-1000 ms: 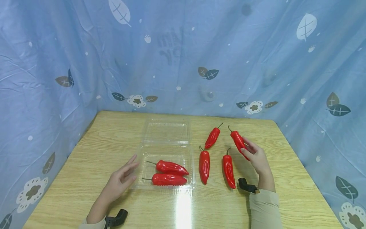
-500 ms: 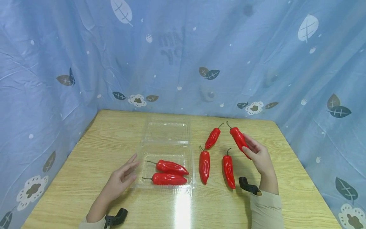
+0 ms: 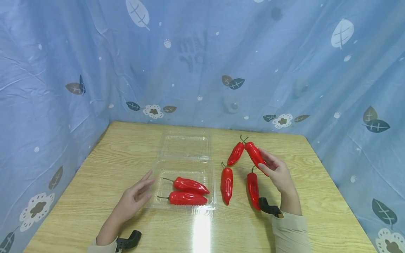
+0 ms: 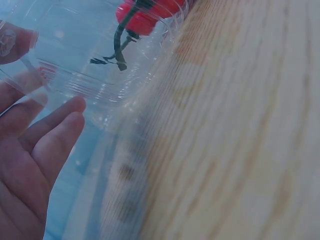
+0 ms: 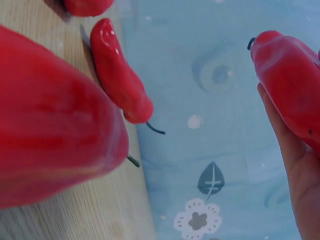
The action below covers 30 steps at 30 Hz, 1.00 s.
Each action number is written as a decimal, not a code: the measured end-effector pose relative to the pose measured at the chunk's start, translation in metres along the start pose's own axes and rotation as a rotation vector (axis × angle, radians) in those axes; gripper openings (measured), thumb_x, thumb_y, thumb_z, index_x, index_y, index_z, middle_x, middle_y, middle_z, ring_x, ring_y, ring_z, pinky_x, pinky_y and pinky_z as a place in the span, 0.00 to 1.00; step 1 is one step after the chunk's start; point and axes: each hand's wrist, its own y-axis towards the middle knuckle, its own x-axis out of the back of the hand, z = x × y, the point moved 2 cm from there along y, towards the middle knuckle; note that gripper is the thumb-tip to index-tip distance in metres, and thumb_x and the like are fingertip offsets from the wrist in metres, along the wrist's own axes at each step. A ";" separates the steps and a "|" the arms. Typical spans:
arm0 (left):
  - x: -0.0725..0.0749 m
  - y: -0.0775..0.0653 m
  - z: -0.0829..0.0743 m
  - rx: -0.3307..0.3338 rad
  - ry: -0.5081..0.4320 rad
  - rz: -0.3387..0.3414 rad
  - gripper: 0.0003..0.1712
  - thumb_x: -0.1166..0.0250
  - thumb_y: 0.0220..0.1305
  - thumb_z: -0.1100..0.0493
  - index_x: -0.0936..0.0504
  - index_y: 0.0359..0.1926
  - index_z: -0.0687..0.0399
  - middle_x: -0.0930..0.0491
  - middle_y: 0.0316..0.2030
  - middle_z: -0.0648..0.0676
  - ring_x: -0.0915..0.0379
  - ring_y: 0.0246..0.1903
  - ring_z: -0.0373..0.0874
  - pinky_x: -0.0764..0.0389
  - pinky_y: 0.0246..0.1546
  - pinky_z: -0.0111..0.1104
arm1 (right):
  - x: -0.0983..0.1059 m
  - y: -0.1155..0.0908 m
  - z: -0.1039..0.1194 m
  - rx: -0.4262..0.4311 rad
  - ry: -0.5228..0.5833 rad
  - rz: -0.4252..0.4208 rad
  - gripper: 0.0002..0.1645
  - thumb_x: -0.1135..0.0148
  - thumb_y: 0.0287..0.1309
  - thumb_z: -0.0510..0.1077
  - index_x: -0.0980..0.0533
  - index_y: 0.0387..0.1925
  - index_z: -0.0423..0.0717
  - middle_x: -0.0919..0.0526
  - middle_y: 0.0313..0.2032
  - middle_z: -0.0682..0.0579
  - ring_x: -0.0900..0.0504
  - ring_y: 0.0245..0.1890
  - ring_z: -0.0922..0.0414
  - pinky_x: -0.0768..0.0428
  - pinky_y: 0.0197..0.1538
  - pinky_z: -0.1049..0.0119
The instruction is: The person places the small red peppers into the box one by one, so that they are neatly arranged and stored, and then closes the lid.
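Note:
My right hand [image 3: 278, 172] pinches a red chili pepper [image 3: 255, 154] between thumb and fingers, its green stem pointing away; the right wrist view shows this held pepper [image 5: 290, 80] at the right edge. Beside the left edge of a clear plastic clamshell box [image 3: 158, 175], my left hand [image 3: 134, 198] is held with relaxed, extended fingers and grips nothing. Whether those fingertips touch the box I cannot tell. Two red peppers lie side by side in the box's tray, an upper pepper [image 3: 191, 185] and a lower pepper [image 3: 187, 198], stems to the left. The box's lid [image 3: 185, 146] is folded back.
Three more peppers lie on the wooden table [image 3: 120, 147] right of the box: a far pepper [image 3: 235, 154], a middle pepper [image 3: 226, 184] and a pepper [image 3: 252, 189] partly behind the right wrist camera [image 3: 269, 207]. A blue patterned curtain [image 3: 199, 63] surrounds the table.
My right hand has carried its pepper left, so that its stem now overlaps the far pepper's stem in the head view. The left hand has stayed in place.

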 end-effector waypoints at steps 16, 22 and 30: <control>0.000 0.000 -0.002 -0.021 0.009 -0.005 0.24 0.42 0.62 0.74 0.32 0.59 0.76 0.47 0.70 0.70 0.39 0.61 0.26 0.31 0.58 0.17 | -0.029 0.003 0.012 0.005 0.024 0.105 0.30 0.42 0.61 0.34 0.35 0.65 0.35 0.28 0.58 0.32 0.22 0.47 0.67 0.16 0.44 0.73; 0.000 0.000 -0.003 -0.008 0.013 -0.002 0.24 0.42 0.63 0.72 0.32 0.60 0.75 0.47 0.70 0.69 0.40 0.61 0.25 0.31 0.58 0.17 | -0.046 0.005 0.017 0.020 0.044 0.179 0.31 0.41 0.60 0.34 0.35 0.65 0.37 0.28 0.59 0.33 0.21 0.48 0.67 0.18 0.47 0.74; 0.000 0.000 0.003 0.008 0.043 0.010 0.24 0.42 0.65 0.69 0.32 0.62 0.70 0.48 0.71 0.67 0.38 0.63 0.34 0.31 0.57 0.17 | -0.073 0.008 0.019 -0.017 0.054 0.264 0.31 0.40 0.60 0.36 0.34 0.64 0.39 0.26 0.58 0.37 0.22 0.48 0.61 0.19 0.49 0.74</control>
